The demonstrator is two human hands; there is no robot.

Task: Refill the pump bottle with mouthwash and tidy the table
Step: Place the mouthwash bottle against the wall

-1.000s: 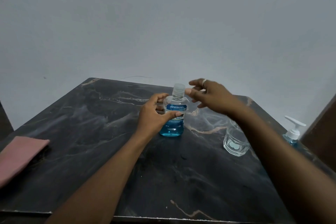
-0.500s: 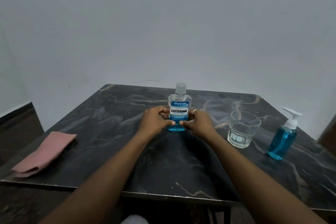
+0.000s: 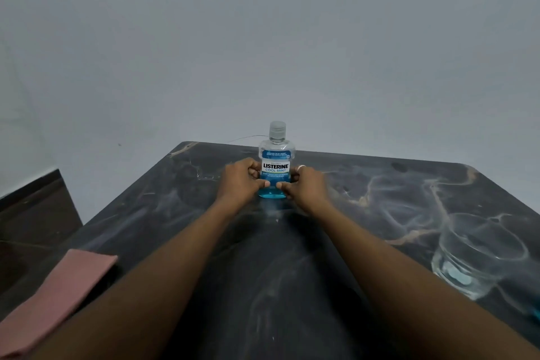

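Note:
A clear mouthwash bottle (image 3: 276,155) with blue liquid low in it and a capped top stands upright near the far middle of the dark marble table (image 3: 394,184). My left hand (image 3: 241,183) wraps its left side and my right hand (image 3: 306,185) wraps its right side, thumbs meeting at the front below the label. The pump bottle is out of view except for a blue sliver (image 3: 536,314) at the right edge.
An empty drinking glass (image 3: 479,254) stands at the right, close to my right forearm. A folded pink cloth (image 3: 58,298) lies at the table's near left corner. A plain wall rises behind the table's far edge.
My right hand came down from the cap to grip the bottle's side. The view has moved closer, and the pump bottle has slipped off the right edge.

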